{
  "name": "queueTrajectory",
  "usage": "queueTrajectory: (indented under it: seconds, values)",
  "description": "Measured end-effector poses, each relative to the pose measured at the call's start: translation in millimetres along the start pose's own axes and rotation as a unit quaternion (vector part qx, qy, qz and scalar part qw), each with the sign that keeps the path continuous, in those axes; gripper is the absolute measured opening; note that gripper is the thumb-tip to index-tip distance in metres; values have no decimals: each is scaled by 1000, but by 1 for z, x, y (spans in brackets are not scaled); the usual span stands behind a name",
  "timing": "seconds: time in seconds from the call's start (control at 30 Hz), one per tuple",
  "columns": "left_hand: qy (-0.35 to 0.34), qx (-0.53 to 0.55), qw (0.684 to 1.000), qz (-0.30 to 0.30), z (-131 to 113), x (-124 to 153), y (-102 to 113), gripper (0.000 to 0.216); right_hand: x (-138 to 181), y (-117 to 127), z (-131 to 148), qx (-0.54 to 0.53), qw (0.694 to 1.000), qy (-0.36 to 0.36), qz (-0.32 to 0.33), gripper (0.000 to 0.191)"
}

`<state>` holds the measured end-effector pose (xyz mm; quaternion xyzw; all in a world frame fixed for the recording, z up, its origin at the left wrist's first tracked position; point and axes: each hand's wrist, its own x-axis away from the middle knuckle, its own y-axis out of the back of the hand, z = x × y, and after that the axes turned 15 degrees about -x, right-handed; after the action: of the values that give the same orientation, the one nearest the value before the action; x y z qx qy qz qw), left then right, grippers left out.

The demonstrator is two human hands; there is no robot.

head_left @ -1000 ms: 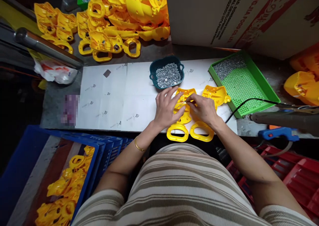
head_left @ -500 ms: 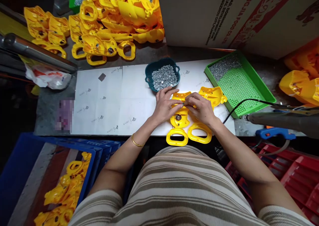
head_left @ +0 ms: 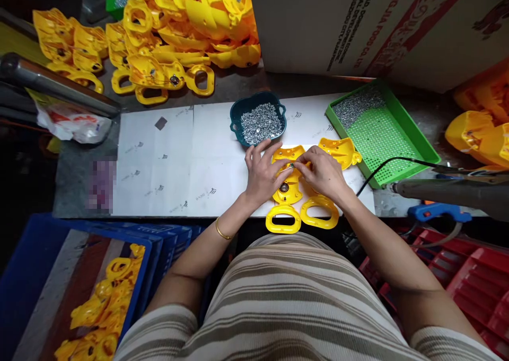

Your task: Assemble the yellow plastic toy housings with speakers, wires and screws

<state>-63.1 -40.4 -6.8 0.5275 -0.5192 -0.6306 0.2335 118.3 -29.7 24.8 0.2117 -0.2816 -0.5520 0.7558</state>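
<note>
Two yellow plastic shell halves with ring handles lie side by side on the white sheet in front of me. Over the left shell half, which carries a round metal-centred part, my left hand pinches with thumb and forefinger at a tiny dark piece. Meeting it there are the fingertips of my right hand, closed on the same small piece. Its exact kind is too small to make out. The right shell half is partly covered by my right hand. Just beyond my left hand stands a dark green basket of small screws.
A green perforated tray with more small metal pieces sits to the right, a black cable crossing its near corner. Yellow shells are heaped at the back beside a large carton. Blue crates stand low left, red crates low right.
My left hand's fingers have spread a little, and its thumb has shifted slightly down. Both hands stay together over the left shell half. The view has moved slightly.
</note>
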Motion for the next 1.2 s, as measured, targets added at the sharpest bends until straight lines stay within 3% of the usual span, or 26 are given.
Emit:
queueTrajectory:
  seconds: [0.07,0.3,0.53,1.0,1.2]
  values:
    - [-6,-11,1000,-3,-1,-1,-1,26,-1,0,0,1,1000,-1,9,22]
    - [-41,26,999,-10,-4,0,-9,15,-5,-1,-2,-19,999,-1,28,21]
    - [-51,17,999,4,1,0,-12,18,7,2,0,25,999,31,-15,32]
    - [-39,10,995,90,4,-3,-15,17,14,0,1,49,998,30,-4,34]
    - [-40,0,995,96,2,-4,-14,16,13,-3,-2,60,998,33,-8,32]
